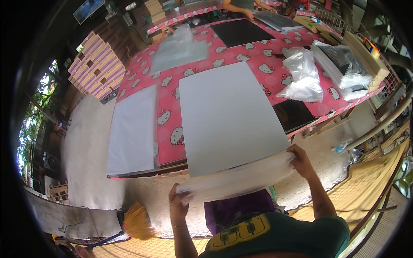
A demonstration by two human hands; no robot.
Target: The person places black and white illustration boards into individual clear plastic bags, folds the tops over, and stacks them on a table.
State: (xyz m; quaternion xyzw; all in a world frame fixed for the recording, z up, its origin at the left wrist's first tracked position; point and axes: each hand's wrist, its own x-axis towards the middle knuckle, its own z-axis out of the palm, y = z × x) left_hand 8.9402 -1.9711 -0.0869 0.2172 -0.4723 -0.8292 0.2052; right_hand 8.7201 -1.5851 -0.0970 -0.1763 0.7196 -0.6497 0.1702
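Green shirt (284, 234) nearest us, at the lower edge; off to its left, a straw broom (138, 222) with a blue handle. Just beyond, our hands are well apart: the left hand (178, 203) is closed on one end of the film (234, 179), the right hand (302, 161) on the other. We see the film stretched between them, clear and blurred, along the near edge of a white board (232, 116). Whether that edge sits inside the film, we cannot tell. The board lies on the table (167, 139), its near end jutting past the rim; the cloth is pink with cat faces. Left of the board we note a flat white stack (133, 129); right of it, a black sheet (294, 116). Farther along on the right, a crumpled bag (302, 77) beside wrapped packs (340, 64). Toward the far side, a translucent heap (180, 51) on the left and a black panel (241, 32) lying flat; near the panel, a co-worker's hand (248, 13). Off left, stacked cartons (95, 64), and above them a screen (88, 9).
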